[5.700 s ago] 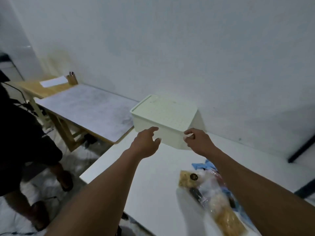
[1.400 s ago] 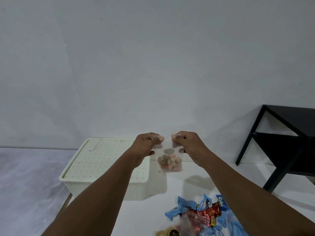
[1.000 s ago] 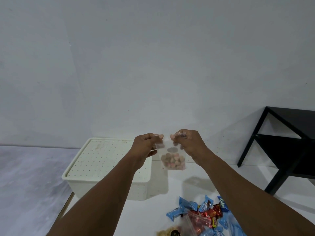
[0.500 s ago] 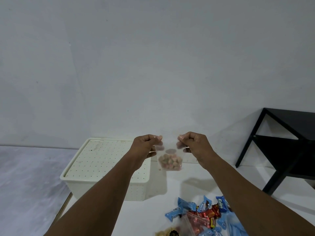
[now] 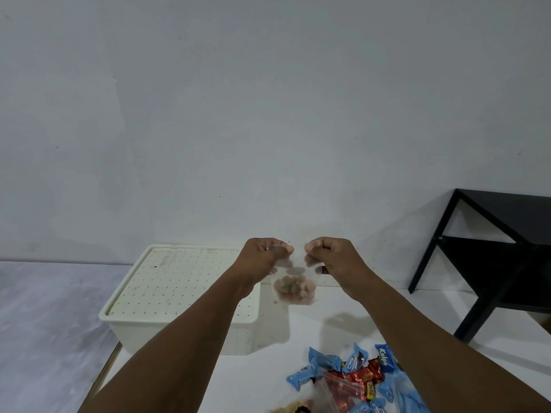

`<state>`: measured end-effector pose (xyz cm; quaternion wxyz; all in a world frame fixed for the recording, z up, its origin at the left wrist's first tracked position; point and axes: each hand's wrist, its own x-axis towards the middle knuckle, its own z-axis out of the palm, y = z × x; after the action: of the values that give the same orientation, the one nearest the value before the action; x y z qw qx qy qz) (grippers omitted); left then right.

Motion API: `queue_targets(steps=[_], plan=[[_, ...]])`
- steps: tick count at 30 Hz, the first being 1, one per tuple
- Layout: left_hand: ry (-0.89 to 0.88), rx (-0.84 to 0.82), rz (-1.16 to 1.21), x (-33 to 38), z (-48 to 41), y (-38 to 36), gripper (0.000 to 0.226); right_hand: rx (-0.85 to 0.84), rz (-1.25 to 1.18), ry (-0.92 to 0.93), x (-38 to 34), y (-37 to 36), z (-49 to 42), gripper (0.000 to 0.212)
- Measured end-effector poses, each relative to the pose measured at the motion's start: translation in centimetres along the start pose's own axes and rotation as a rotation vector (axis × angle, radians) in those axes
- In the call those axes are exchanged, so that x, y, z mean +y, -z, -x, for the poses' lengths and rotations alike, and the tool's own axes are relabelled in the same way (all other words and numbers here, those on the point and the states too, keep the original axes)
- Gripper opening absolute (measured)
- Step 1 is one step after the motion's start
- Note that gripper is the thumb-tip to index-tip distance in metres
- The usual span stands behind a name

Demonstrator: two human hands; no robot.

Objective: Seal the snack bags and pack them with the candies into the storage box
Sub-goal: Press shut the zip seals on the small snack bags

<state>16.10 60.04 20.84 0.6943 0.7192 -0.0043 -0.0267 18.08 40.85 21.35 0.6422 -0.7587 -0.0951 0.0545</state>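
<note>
Sealing step: left hand (image 5: 262, 256) and right hand (image 5: 331, 254) pinch top corners of clear snack bag (image 5: 293, 286), held above desk (image 5: 268, 380), right of lidded storage box (image 5: 182, 293). Next probably: press strip closed, then open box; candies (image 5: 351, 374) near right.

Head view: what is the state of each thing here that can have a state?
Snack bag: held in the air by its top edge; seal not readable.
Left hand: pinches the bag's top.
Right hand: pinches the bag's top.
Storage box: lid on, standing on the table.
Candies: wrapped, loose on the table.
</note>
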Motion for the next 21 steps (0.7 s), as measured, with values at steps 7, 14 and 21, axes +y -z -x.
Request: queue_targets(steps=[7,14,21], plan=[[0.035,-0.069,-0.050,0.1,0.1,-0.2,0.016,-0.039,0.111,0.039,-0.4,0.1,0.2,0.017],[0.012,0.027,0.011,0.4,0.0,-0.6,0.012,0.051,-0.093,-0.136,1.2,0.1,0.3,0.026],[0.141,0.052,0.152,-0.4,0.0,-1.0,0.009,0.143,-0.106,-0.174,2.0,-1.3,0.6,0.016]])
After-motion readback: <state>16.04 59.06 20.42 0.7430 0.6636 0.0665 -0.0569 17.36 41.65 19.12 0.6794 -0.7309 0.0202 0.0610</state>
